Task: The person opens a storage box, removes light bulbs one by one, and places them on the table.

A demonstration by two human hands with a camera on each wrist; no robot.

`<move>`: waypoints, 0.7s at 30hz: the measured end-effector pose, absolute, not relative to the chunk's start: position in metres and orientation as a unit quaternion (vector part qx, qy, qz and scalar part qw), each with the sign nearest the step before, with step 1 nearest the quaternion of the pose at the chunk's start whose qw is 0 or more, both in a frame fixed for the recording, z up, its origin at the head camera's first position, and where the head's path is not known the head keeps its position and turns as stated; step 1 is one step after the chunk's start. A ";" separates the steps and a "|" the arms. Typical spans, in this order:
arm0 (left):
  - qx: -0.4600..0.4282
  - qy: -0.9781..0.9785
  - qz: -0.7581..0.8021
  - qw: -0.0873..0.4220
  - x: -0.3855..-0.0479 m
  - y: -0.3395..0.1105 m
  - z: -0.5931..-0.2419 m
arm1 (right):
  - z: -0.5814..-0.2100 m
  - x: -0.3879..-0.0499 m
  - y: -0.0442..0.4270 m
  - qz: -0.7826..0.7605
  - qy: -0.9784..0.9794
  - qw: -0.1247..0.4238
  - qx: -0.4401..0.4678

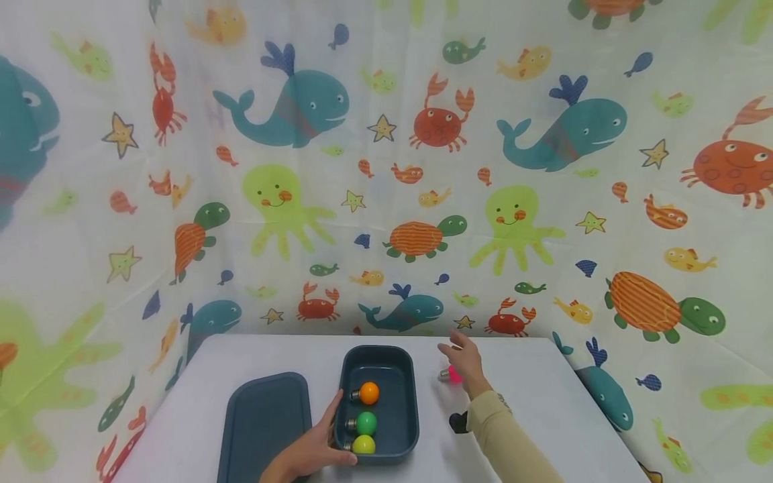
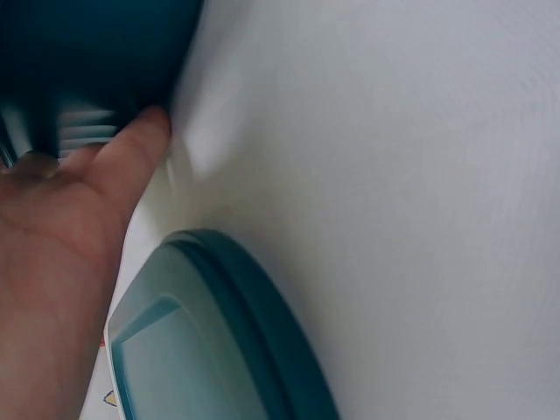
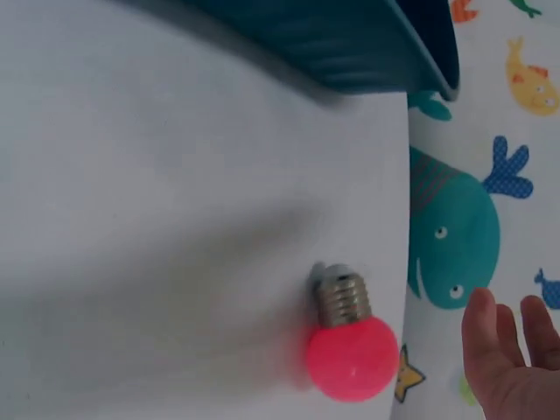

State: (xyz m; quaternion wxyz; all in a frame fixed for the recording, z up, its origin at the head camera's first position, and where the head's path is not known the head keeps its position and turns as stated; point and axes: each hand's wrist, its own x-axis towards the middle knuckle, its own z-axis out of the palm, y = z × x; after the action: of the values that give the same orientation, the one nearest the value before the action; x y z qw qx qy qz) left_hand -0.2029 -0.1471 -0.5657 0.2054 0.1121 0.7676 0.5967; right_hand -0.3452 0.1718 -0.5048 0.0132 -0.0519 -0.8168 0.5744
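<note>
A dark blue box (image 1: 413, 402) holds an orange bulb (image 1: 370, 393), a green bulb (image 1: 366, 423) and a yellow bulb (image 1: 364, 445). My left hand (image 1: 311, 446) grips its near left corner, thumb at the near side and fingers along the left wall; the left wrist view shows this hand (image 2: 79, 206) against the box (image 2: 96, 52). Over the table to the right of the box, my right hand (image 1: 467, 361) hovers with spread fingers, holding nothing. Partly behind it lies a pink bulb (image 1: 455, 374). The right wrist view has the hand (image 3: 516, 367) beside the whole pink bulb (image 3: 352, 359).
A dark blue lid (image 1: 266, 429) lies flat left of the box. Beside my right sleeve is a black object (image 1: 458, 422), partly hidden by the sleeve. A curtain with sea animals (image 1: 362, 201) hangs behind and beside the white table (image 1: 513, 369).
</note>
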 end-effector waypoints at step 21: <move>0.108 0.771 0.595 0.201 -0.203 -0.146 -0.568 | -0.493 -0.332 0.107 0.637 -0.767 -0.056 0.046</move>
State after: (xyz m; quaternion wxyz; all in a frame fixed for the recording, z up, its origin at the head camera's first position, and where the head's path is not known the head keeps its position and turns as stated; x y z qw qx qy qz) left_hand -0.2028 -0.1461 -0.5680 0.2010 0.1082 0.7710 0.5945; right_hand -0.3323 0.1072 -0.4931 -0.0558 0.0458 -0.7674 0.6371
